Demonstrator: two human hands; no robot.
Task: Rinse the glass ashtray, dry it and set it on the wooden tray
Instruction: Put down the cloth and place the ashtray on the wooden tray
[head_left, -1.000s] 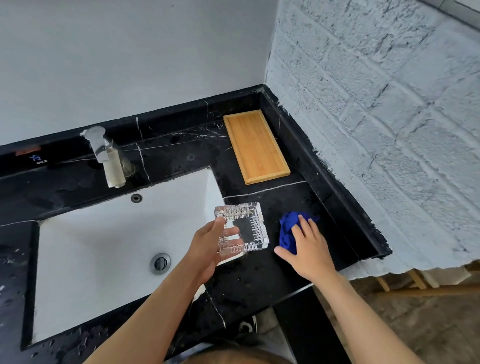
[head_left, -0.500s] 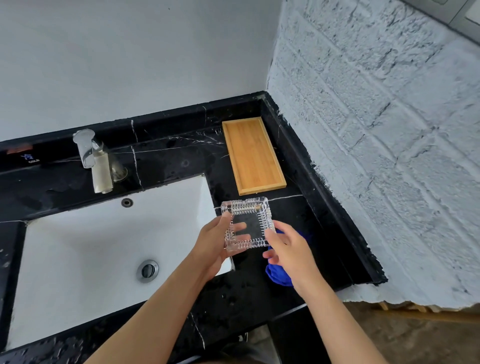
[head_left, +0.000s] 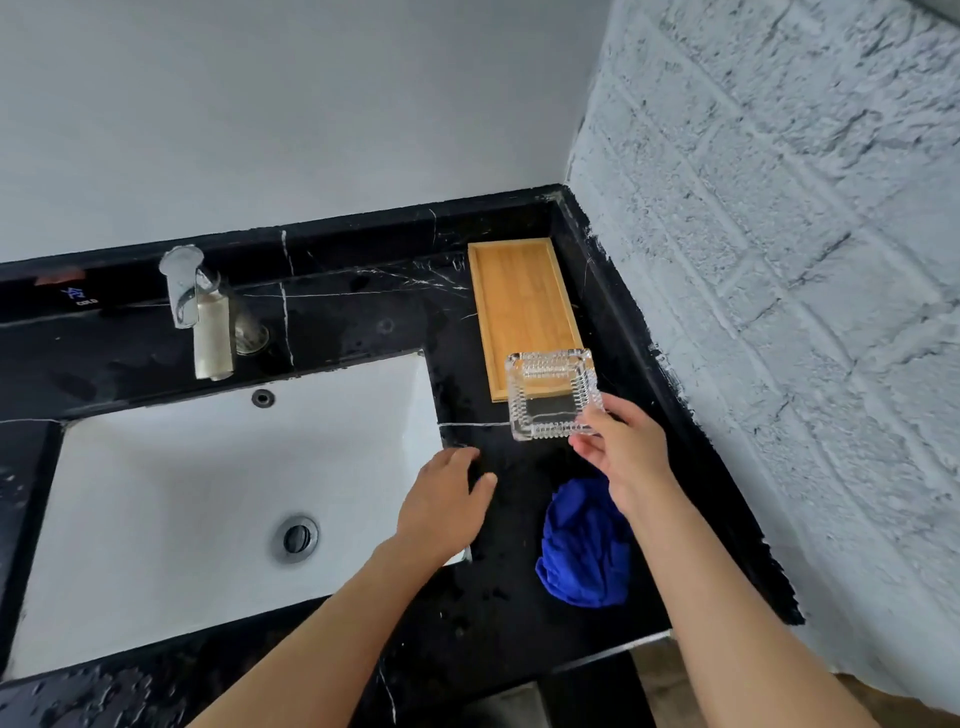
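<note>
My right hand (head_left: 626, 452) grips the near right corner of the square glass ashtray (head_left: 551, 394) and holds it in the air, over the near end of the wooden tray (head_left: 522, 301). The tray lies lengthwise on the black counter by the right wall, with nothing on it. My left hand (head_left: 444, 506) hovers with fingers apart over the counter at the sink's right edge, holding nothing. A crumpled blue cloth (head_left: 584, 551) lies on the counter under my right forearm.
The white sink basin (head_left: 208, 493) with its drain (head_left: 298, 538) fills the left. A chrome faucet (head_left: 200, 312) stands behind it. The wet black marble counter (head_left: 363, 322) meets a white brick wall (head_left: 779, 312) on the right.
The ashtray passed from my left hand to my right and moved toward the wooden tray. My right hand let go of the blue cloth, which now lies on the counter. My left hand drew back.
</note>
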